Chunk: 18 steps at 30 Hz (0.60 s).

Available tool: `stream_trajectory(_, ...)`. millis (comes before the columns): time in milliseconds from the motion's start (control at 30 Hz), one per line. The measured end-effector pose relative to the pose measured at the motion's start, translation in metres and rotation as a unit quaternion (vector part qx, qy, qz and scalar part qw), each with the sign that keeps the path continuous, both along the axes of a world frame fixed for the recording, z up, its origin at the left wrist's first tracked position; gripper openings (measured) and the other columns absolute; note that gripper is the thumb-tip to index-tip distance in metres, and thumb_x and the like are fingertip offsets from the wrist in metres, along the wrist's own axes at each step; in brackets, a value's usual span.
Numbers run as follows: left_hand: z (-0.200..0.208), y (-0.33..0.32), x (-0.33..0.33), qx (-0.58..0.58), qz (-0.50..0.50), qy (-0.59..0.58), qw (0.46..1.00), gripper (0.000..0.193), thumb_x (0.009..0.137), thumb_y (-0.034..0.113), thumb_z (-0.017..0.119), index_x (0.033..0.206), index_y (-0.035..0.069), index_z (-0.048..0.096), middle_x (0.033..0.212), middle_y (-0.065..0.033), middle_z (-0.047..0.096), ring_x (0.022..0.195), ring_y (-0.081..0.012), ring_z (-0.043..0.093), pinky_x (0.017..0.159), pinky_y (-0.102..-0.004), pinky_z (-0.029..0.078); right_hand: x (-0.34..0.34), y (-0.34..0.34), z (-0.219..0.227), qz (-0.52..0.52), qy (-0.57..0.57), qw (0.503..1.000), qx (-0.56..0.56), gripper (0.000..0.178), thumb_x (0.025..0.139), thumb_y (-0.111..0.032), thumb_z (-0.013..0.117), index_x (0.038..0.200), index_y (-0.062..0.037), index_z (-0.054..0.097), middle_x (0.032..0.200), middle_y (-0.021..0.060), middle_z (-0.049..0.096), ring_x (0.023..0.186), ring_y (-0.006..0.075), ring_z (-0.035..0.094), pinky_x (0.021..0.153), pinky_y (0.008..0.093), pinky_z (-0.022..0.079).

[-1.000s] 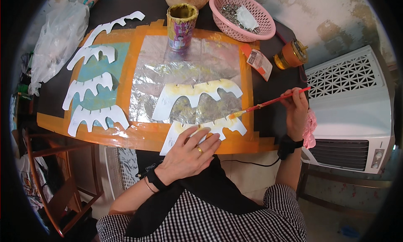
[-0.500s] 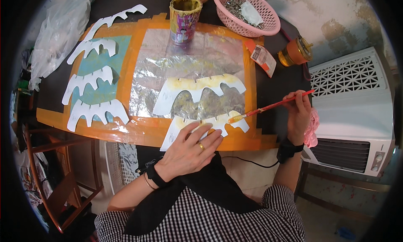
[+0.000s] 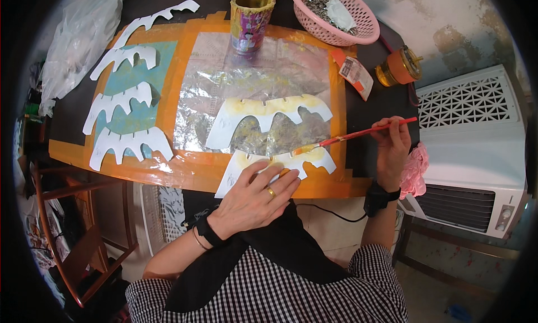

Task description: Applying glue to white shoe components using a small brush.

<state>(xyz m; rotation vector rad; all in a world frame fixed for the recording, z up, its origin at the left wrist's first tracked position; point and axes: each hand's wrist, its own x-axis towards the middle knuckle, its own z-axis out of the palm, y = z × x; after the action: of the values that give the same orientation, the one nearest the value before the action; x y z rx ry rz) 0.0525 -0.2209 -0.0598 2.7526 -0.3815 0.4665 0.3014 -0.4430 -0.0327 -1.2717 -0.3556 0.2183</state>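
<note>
My left hand (image 3: 255,197) lies flat with its fingers stretched over a white scalloped paper cutout (image 3: 230,178) at the near edge of the board. In my right hand (image 3: 394,150) is a red-handled paintbrush (image 3: 347,135), pinched near the back of its handle. Its yellow-stained bristles touch the cutout's notched upper edge, right of my left fingertips. Yellow colour shows along that edge. Just beyond lies a second cutout (image 3: 270,111), also yellow along its top. A paint-smeared purple tin (image 3: 250,28) stands at the far side of the plastic sheet (image 3: 196,70).
Several plain white cutouts (image 3: 131,146) lie on the left over a teal sheet (image 3: 137,111). Orange tape (image 3: 168,107) borders the work surface. At the back right are a pink basket (image 3: 367,34) of small metal pieces and an amber jar (image 3: 399,68). A white cooler (image 3: 465,138) stands right.
The brush tip has moved left along the near cutout's upper edge, and yellow there looks broader. My left hand stays on the paper. The whole view has shifted slightly.
</note>
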Motion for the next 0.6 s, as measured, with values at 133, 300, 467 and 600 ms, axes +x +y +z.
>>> stream_trajectory(133, -0.002, -0.001, 0.000, -0.004, 0.002, -0.004, 1.000, 0.051, 0.085, 0.031, 0.067, 0.132, 0.013, 0.061, 0.140, 0.0017, 0.056, 0.119, -0.0208, 0.052, 0.107, -0.0422, 0.038, -0.003, -0.010, 0.002, -0.023, 0.003, 1.000, 0.000, 0.013, 0.104, -0.016, 0.052, 0.105, -0.0032, 0.055, 0.093, 0.0114, 0.065, 0.085, 0.0222, 0.068, 0.076, 0.0324, 0.060)
stream_trajectory(300, -0.003, -0.001, -0.001, 0.004, 0.005, -0.011, 1.000, 0.052, 0.085, 0.031, 0.067, 0.132, 0.013, 0.061, 0.140, 0.0026, 0.055, 0.116, -0.0198, 0.052, 0.104, -0.0414, 0.038, -0.009, -0.012, 0.007, 0.028, -0.002, 1.000, -0.004, 0.014, 0.104, -0.016, 0.052, 0.104, -0.0030, 0.055, 0.091, 0.0113, 0.064, 0.084, 0.0213, 0.068, 0.075, 0.0314, 0.060)
stream_trajectory(467, -0.002, -0.001, -0.001, 0.010, 0.005, -0.011, 1.000, 0.052, 0.085, 0.032, 0.067, 0.132, 0.013, 0.061, 0.141, 0.0031, 0.055, 0.113, -0.0191, 0.052, 0.103, -0.0403, 0.039, -0.012, -0.009, 0.010, 0.045, -0.013, 0.999, -0.007, 0.015, 0.104, -0.017, 0.053, 0.104, -0.0025, 0.055, 0.092, 0.0116, 0.065, 0.085, 0.0218, 0.068, 0.075, 0.0308, 0.060)
stream_trajectory(600, -0.003, -0.001, -0.001, 0.005, -0.001, -0.028, 1.000, 0.050, 0.084, 0.031, 0.068, 0.130, 0.013, 0.063, 0.139, 0.0039, 0.057, 0.111, -0.0179, 0.052, 0.102, -0.0384, 0.039, -0.014, -0.002, 0.010, 0.056, -0.015, 0.998, -0.002, 0.015, 0.104, -0.017, 0.052, 0.105, -0.0020, 0.054, 0.092, 0.0120, 0.065, 0.087, 0.0227, 0.069, 0.077, 0.0319, 0.061)
